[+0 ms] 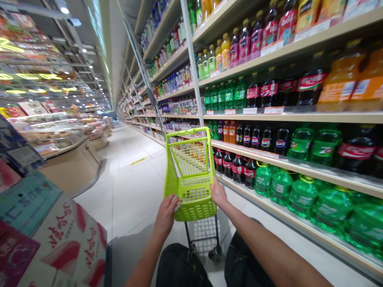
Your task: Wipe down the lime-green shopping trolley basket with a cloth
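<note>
In front of my legs is a lime-green plastic shopping cart (194,211) with a lattice basket on a dark wheeled frame. I look down into the basket and see no goods in it. My left hand (168,209) is closed at the near left corner of the basket, with a small pale patch by its fingertips that I cannot make out. On the other side, my right hand (218,193) is closed round the near right edge. Parts of the fingers are hidden on both hands.
Shelves of drink bottles run along the right, with large green bottles (305,193) on the lowest shelf and cola bottles (237,167) beside the cart. Printed cartons (68,239) are stacked close on my left. Beyond stands a rounded display counter (72,163). A tiled aisle (128,143) stretches ahead.
</note>
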A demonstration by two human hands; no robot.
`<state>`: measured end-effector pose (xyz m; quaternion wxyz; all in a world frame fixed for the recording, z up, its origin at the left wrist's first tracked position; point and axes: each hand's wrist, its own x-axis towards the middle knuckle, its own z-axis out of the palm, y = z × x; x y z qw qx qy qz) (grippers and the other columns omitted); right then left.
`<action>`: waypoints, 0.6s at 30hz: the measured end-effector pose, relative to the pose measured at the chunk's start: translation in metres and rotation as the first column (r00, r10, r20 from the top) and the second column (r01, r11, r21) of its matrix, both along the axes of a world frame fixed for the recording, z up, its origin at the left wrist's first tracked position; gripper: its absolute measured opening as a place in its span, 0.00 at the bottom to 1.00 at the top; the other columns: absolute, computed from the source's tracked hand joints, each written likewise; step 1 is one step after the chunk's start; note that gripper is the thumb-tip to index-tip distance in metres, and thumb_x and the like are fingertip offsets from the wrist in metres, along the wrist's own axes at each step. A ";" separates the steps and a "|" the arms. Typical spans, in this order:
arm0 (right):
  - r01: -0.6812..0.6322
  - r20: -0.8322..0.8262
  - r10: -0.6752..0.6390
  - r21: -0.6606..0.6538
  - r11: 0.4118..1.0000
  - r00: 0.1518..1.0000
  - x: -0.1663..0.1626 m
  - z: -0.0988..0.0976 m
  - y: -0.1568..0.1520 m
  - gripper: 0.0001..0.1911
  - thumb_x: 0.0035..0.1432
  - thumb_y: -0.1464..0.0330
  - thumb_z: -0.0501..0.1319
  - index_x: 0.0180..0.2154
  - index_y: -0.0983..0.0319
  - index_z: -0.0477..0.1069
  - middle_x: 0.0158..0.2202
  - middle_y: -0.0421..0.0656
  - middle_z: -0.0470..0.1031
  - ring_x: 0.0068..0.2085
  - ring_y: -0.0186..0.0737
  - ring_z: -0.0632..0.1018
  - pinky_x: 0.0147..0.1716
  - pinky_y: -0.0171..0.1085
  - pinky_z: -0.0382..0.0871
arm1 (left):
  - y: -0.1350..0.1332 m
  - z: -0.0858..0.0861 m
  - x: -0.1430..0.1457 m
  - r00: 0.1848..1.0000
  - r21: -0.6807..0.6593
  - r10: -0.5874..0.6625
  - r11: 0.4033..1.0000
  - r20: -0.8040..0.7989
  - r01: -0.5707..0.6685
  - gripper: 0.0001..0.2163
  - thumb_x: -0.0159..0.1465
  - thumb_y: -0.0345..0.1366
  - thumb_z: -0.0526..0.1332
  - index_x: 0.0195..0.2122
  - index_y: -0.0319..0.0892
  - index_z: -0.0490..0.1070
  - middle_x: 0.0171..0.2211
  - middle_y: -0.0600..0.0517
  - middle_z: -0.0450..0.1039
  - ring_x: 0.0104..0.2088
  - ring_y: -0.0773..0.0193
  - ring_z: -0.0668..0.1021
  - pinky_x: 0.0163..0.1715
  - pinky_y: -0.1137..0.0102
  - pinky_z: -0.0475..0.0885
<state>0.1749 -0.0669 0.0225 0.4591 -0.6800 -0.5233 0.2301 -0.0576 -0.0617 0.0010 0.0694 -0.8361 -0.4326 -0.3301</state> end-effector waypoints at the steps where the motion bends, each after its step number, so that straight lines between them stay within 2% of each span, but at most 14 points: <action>1: 0.002 -0.006 -0.002 0.004 1.000 1.000 -0.001 -0.001 0.001 0.23 0.57 0.68 0.47 0.55 0.61 0.56 0.44 0.44 0.72 0.44 0.40 0.72 0.44 0.36 0.63 | 0.003 -0.003 -0.011 0.998 0.001 0.050 0.999 0.046 -0.051 0.13 0.59 0.30 0.50 0.43 0.43 0.69 0.49 0.48 0.67 0.50 0.60 0.68 0.51 0.61 0.65; 3: 0.009 -0.018 -0.009 0.016 1.000 1.000 -0.005 -0.004 0.004 0.23 0.57 0.68 0.46 0.55 0.62 0.56 0.44 0.45 0.72 0.44 0.41 0.72 0.44 0.36 0.63 | 0.006 -0.009 -0.016 0.981 0.008 0.131 0.991 0.142 -0.134 0.14 0.59 0.28 0.50 0.43 0.42 0.69 0.49 0.48 0.67 0.51 0.60 0.67 0.51 0.61 0.64; 6: 0.025 -0.024 -0.024 0.038 0.999 0.999 -0.009 -0.009 0.010 0.23 0.56 0.67 0.47 0.54 0.63 0.58 0.43 0.45 0.72 0.43 0.41 0.72 0.43 0.36 0.63 | 0.004 -0.018 0.012 0.956 0.049 0.146 0.985 0.254 -0.164 0.14 0.59 0.27 0.49 0.44 0.42 0.68 0.48 0.47 0.67 0.51 0.58 0.67 0.52 0.58 0.64; 10: 0.046 -0.013 -0.045 0.068 0.997 0.999 -0.011 -0.013 0.016 0.22 0.56 0.67 0.47 0.53 0.63 0.60 0.43 0.45 0.72 0.44 0.42 0.72 0.44 0.36 0.63 | -0.001 -0.021 0.068 0.976 0.063 -0.018 0.998 0.218 0.005 0.16 0.59 0.25 0.48 0.45 0.42 0.68 0.48 0.45 0.67 0.51 0.59 0.68 0.50 0.58 0.66; 12: 0.046 -0.004 -0.046 0.084 0.995 0.999 -0.011 -0.014 0.018 0.23 0.56 0.67 0.46 0.52 0.64 0.60 0.43 0.46 0.72 0.44 0.42 0.72 0.44 0.37 0.63 | -0.002 -0.018 0.084 0.983 0.052 -0.107 0.994 0.147 0.100 0.15 0.60 0.26 0.48 0.45 0.42 0.68 0.49 0.45 0.67 0.52 0.59 0.67 0.50 0.58 0.66; 15: 0.017 0.014 -0.019 0.106 0.994 1.000 -0.009 -0.016 0.019 0.24 0.56 0.66 0.45 0.53 0.64 0.59 0.44 0.48 0.71 0.45 0.43 0.72 0.45 0.38 0.63 | 0.002 -0.011 0.075 0.974 0.039 -0.223 0.974 0.036 0.222 0.14 0.61 0.28 0.49 0.45 0.42 0.68 0.50 0.45 0.67 0.53 0.59 0.66 0.51 0.58 0.65; 18: -0.012 0.011 0.011 0.142 0.990 1.000 -0.010 -0.024 0.021 0.25 0.55 0.65 0.44 0.53 0.65 0.59 0.44 0.48 0.71 0.45 0.44 0.72 0.45 0.40 0.63 | 0.004 -0.007 0.044 0.979 0.043 -0.197 0.980 0.046 0.195 0.13 0.61 0.30 0.50 0.46 0.41 0.67 0.49 0.44 0.67 0.52 0.59 0.68 0.50 0.57 0.66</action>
